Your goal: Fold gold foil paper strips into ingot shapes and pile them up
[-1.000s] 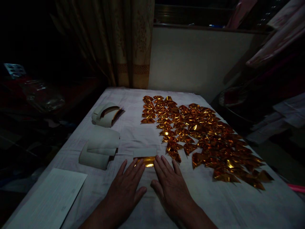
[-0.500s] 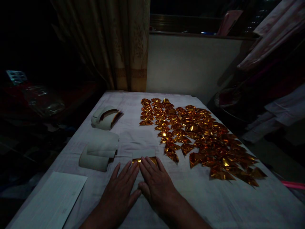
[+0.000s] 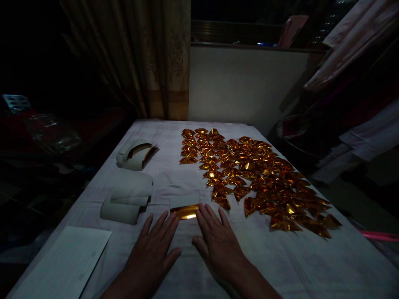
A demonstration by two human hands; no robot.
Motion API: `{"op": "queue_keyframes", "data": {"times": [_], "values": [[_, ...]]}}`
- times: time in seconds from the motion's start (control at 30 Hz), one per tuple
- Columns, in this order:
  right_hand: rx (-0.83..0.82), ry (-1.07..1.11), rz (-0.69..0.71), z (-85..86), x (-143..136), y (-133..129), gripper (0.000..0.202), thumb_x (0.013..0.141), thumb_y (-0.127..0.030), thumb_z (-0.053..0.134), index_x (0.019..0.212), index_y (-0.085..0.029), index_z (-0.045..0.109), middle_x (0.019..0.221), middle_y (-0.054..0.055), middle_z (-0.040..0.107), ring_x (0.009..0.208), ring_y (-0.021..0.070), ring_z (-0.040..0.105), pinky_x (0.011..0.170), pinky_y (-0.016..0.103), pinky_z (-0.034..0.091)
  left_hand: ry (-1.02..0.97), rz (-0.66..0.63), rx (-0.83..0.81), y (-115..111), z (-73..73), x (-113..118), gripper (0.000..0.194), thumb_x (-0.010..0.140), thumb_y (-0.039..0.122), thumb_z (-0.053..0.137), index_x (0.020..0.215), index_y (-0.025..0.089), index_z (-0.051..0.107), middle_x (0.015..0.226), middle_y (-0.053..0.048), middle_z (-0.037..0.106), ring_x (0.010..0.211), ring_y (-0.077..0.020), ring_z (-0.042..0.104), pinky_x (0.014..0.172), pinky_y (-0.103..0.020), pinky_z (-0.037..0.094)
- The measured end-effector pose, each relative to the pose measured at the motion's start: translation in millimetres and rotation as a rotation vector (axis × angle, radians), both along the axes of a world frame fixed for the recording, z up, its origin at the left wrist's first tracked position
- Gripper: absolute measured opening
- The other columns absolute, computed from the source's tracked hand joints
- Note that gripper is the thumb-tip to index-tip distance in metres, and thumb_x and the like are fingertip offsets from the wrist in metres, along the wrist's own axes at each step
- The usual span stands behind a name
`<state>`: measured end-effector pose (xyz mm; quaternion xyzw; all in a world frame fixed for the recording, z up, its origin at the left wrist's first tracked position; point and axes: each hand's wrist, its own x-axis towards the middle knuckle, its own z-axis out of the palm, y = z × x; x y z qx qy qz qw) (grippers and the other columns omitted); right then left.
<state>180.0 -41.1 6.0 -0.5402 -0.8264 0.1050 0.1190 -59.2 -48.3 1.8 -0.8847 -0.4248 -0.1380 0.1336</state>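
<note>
A small paper sheet (image 3: pixel 187 211) lies in front of me, its near part folded over and showing shiny gold. My left hand (image 3: pixel 152 249) rests flat and open, fingertips at the sheet's left end. At its right end are the fingertips of my right hand (image 3: pixel 220 241), which is also open with fingers stretched out. Neither hand grips anything. Many folded gold foil pieces (image 3: pixel 249 166) spread in rows over the right half of the table.
Curled pale sheets (image 3: pixel 131 187) and another curled bundle (image 3: pixel 135 155) lie on the left of the white-covered table (image 3: pixel 168 145). A flat pale board (image 3: pixel 65 261) is at the near left. Behind stand a curtain (image 3: pixel 165 62) and a wall (image 3: pixel 243 83).
My hands have moved apart, the right one to the right, uncovering the gold strip between them. The view has shifted slightly.
</note>
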Motion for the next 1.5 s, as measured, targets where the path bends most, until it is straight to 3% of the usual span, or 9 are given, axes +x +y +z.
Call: {"op": "queue_keyframes", "data": {"times": [0.2,0.33,0.5,0.6,0.83,1.0,1.17,1.4,1.5], "values": [[-0.025,0.011,0.009,-0.9,0,1,0.063,0.100,-0.052,0.047,0.153,-0.021,0.036,0.159,0.007,0.033,0.148,0.0271,0.031,0.122,0.058,0.019,0.044,0.014,0.069,-3,3.2,-10,0.056,0.100,0.049,0.042,0.144,0.017,0.048,0.145,-0.006,0.057,0.135,-0.0252,0.048,0.120,-0.046,0.016],[-0.011,0.004,0.002,-0.2,0,2,0.062,0.099,-0.053,0.048,0.151,-0.020,0.040,0.158,0.009,0.035,0.147,0.0280,0.032,0.121,0.058,0.022,0.011,0.026,0.066,-3,11.4,-16,0.052,0.098,0.047,0.047,0.139,0.016,0.053,0.137,-0.007,0.064,0.130,-0.0274,0.053,0.114,-0.047,0.029],[0.007,-0.003,0.023,-0.8,1,4,0.062,0.098,-0.052,0.050,0.151,-0.021,0.042,0.156,0.010,0.038,0.146,0.0287,0.035,0.120,0.058,0.025,-0.205,0.090,-0.022,8,27.0,-5,0.025,0.098,0.027,0.046,0.110,0.020,0.067,0.119,-0.008,0.071,0.111,-0.0239,0.063,0.101,-0.044,0.047],[0.018,-0.004,0.029,-1.5,1,5,0.060,0.098,-0.049,0.051,0.151,-0.021,0.042,0.156,0.010,0.040,0.146,0.0280,0.034,0.120,0.057,0.024,-0.216,0.033,-0.098,19,30.3,5,0.027,0.097,0.023,0.047,0.117,0.024,0.065,0.127,-0.007,0.066,0.120,-0.0246,0.059,0.103,-0.045,0.047],[0.057,-0.013,-0.003,-1.5,-6,13,0.058,0.098,-0.045,0.053,0.149,-0.018,0.045,0.156,0.011,0.040,0.145,0.0281,0.036,0.119,0.053,0.028,-0.156,-0.032,-0.130,42,18.0,8,0.024,0.099,0.020,0.049,0.117,0.021,0.064,0.117,-0.006,0.072,0.103,-0.0223,0.067,0.097,-0.045,0.050],[0.110,-0.038,-0.008,5.3,-22,24,0.054,0.094,-0.039,0.059,0.140,-0.011,0.054,0.151,0.017,0.046,0.140,0.0331,0.042,0.115,0.053,0.033,-0.172,-0.012,-0.031,44,13.0,11,0.024,0.100,0.018,0.046,0.111,0.018,0.067,0.109,-0.007,0.075,0.097,-0.0226,0.069,0.088,-0.040,0.055],[0.207,0.096,0.043,7.2,-37,30,0.033,0.094,-0.017,0.056,0.125,-0.021,0.064,0.129,0.010,0.066,0.118,0.0247,0.059,0.099,0.040,0.048,-0.215,0.001,-0.052,43,12.6,14,0.026,0.101,0.018,0.042,0.110,0.017,0.066,0.107,-0.007,0.075,0.097,-0.0214,0.069,0.088,-0.038,0.056],[0.287,0.274,0.065,-7.4,-35,33,0.025,0.093,-0.015,0.054,0.115,-0.021,0.064,0.119,0.008,0.068,0.110,0.0242,0.061,0.093,0.039,0.048,-0.361,0.020,-0.130,39,5.6,1,0.026,0.102,0.022,0.040,0.116,0.020,0.062,0.112,-0.008,0.073,0.102,-0.0211,0.069,0.088,-0.036,0.056],[0.318,0.304,0.043,-9.9,-36,32,0.024,0.094,-0.016,0.052,0.114,-0.022,0.064,0.118,0.008,0.069,0.109,0.0244,0.060,0.093,0.040,0.047,-0.448,0.031,-0.206,39,7.6,-2,0.022,0.101,0.024,0.044,0.108,0.022,0.065,0.107,-0.006,0.073,0.100,-0.0206,0.068,0.088,-0.036,0.056]]}}
